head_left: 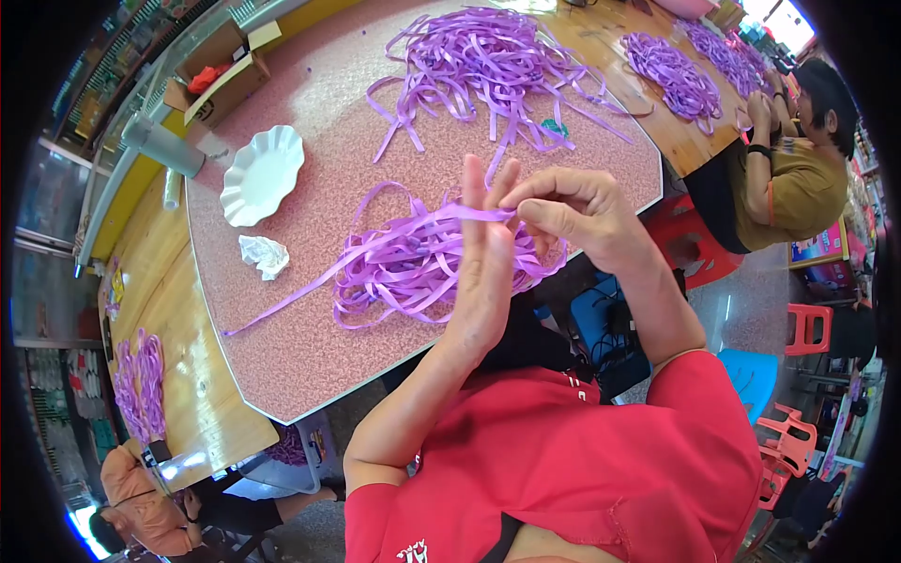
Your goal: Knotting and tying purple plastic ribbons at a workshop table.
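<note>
At the near side of a speckled pink table (310,366), the left hand (483,272) was held upright with its fingers stretched up and a little apart, a purple ribbon (422,225) lying across them. The right hand (582,220) pinched that ribbon between thumb and forefinger, just beside the left fingers; its other fingers were curled. From the left hand the ribbon sloped down to the left, its loose end resting on the tabletop. Whether the left thumb pressed on the ribbon, I could not tell.

Below and behind the hands lay a loose heap of purple ribbons (399,277), and a larger pile of purple ribbons (479,61) covered part of the far side, with a small green thing (556,127) at its edge. To the left stood a white wavy-edged dish (264,176), with a crumpled tissue (264,256) near it. Beyond the dish were a grey cup (164,144) and an open cardboard box (230,94). At the right, a co-worker (793,197) sat by a wooden table (601,38) with more purple ribbons (671,80).
</note>
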Demonstrator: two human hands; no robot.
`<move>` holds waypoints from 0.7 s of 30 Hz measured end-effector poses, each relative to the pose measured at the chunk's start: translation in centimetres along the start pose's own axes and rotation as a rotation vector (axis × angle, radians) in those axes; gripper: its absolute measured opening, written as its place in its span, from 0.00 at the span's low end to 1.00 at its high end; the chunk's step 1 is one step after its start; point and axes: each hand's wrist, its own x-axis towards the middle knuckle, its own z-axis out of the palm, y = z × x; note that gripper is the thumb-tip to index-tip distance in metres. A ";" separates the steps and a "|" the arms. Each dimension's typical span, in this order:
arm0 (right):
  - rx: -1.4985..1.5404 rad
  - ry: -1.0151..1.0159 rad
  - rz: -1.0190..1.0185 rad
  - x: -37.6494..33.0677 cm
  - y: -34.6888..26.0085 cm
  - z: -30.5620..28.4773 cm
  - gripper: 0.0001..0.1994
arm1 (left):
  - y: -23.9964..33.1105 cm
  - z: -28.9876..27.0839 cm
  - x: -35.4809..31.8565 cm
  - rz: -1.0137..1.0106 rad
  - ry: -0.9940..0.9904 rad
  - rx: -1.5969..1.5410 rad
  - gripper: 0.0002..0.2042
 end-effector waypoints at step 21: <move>0.490 0.335 -0.381 -2.4 6.4 -6.7 0.13 | 7.8 -14.7 -2.0 0.199 0.483 -0.382 0.20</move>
